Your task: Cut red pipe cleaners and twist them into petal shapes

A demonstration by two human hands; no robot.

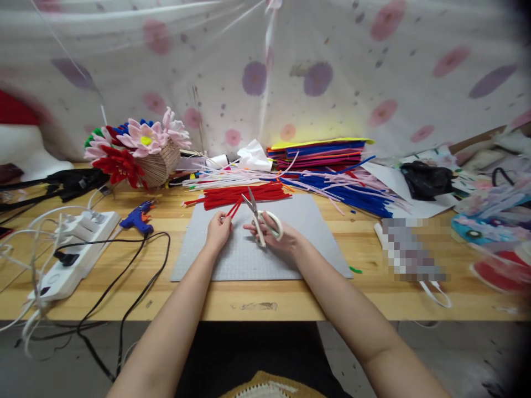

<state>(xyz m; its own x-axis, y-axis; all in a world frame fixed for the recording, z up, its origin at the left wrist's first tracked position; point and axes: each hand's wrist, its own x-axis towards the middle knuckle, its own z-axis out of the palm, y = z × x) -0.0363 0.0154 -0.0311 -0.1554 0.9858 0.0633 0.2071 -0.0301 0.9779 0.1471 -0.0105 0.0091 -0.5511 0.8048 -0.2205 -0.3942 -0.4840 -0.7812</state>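
Over the grey cutting mat (pixel 244 260), my left hand (pixel 218 231) is closed on a few red pipe cleaners (pixel 235 208) that stick up from its fingertips. My right hand (pixel 276 235) has its fingers in the white handles of a pair of scissors (pixel 258 218). The scissor blades are spread apart and point away from me, near the tips of the held red stems. Behind both hands, a bundle of red pipe cleaners (pixel 249 193) lies across the far part of the mat.
Blue and pink pipe cleaners (pixel 352 190) spread at the back right. A basket of fuzzy flowers (pixel 160 163) stands at the back left. A blue glue gun (pixel 138 217), a white power strip (pixel 78 254) and loose cables lie left. A black plastic bag (pixel 427 179) sits right.
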